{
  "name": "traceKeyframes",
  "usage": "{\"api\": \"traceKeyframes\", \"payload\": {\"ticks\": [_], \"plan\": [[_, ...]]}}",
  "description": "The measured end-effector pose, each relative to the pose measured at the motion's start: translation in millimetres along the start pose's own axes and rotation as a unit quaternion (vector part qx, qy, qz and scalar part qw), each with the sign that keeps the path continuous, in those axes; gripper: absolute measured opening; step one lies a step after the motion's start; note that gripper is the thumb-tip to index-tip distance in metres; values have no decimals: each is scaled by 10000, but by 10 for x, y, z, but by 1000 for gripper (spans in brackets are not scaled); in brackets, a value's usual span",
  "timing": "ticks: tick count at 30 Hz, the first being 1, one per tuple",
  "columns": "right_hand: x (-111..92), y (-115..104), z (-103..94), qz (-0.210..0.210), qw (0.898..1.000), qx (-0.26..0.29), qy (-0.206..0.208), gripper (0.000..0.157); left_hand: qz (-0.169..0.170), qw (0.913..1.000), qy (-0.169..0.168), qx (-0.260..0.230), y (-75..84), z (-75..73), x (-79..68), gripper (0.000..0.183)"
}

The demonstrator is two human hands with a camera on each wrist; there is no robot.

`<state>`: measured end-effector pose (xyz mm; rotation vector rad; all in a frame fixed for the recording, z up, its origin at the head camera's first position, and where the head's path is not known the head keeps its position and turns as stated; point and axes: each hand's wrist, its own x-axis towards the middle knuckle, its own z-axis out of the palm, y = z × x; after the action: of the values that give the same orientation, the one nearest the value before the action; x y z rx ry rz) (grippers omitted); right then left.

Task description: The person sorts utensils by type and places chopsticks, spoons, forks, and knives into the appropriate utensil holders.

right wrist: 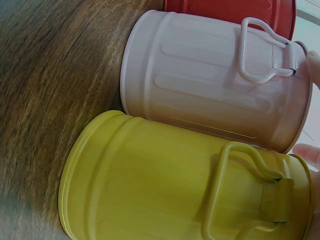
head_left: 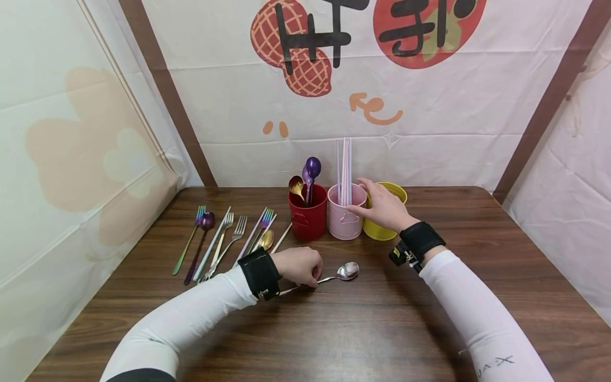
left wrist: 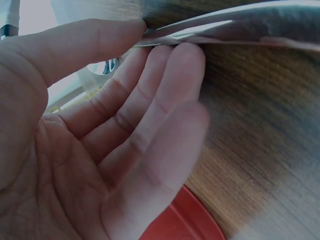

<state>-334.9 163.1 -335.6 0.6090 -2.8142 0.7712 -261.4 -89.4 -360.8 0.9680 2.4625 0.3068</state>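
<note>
My left hand [head_left: 299, 265] is low over the table and pinches the handle of a silver spoon [head_left: 348, 271]. In the left wrist view the thumb and fingertips meet at the shiny handle [left wrist: 200, 32]. The bowl end points right, near the tabletop. My right hand [head_left: 381, 206] reaches to the rim of the pink bucket [head_left: 345, 227], its fingers extended and touching the edge. Pale chopsticks [head_left: 346, 170] stand in that bucket. The yellow bucket [head_left: 380, 232] is under the right hand. To the left, a red bucket [head_left: 309, 225] holds purple spoons [head_left: 313, 167] and a gold-and-red spoon [head_left: 296, 185].
Left on the wooden table [head_left: 372, 329] lie several forks [head_left: 238, 229], a purple spoon [head_left: 207, 220], a gold spoon [head_left: 266, 240] and loose chopsticks [head_left: 213, 244]. Behind stands a printed cloth wall [head_left: 305, 127]; further cloth hangs at both sides.
</note>
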Motion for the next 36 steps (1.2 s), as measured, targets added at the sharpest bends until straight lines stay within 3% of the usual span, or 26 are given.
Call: {"api": "traceKeyframes", "payload": {"ticks": [5,9,20,25,30,36], "plan": [[-1,5,-3,-36,10000,-2,-20,89,149,9997,109,188,6,14,10,22],[-3,15,1,2,10000,-33,1,88,298,9967,392,638,22,49,35,25],[-11,-4,-13,1,10000,-30,-46,88,316,9765,1155,1792,125,130,20,26],[5,-11,4,-18,10000,-63,-35,88,325,9783,1140,1702,120,107,-7,24],[11,-19,3,-26,9999,-94,-27,89,293,9848,1082,1325,100,45,-28,17],[-11,-10,-20,18,10000,-26,-61,90,226,9890,1276,708,71,-89,-53,5]]}}
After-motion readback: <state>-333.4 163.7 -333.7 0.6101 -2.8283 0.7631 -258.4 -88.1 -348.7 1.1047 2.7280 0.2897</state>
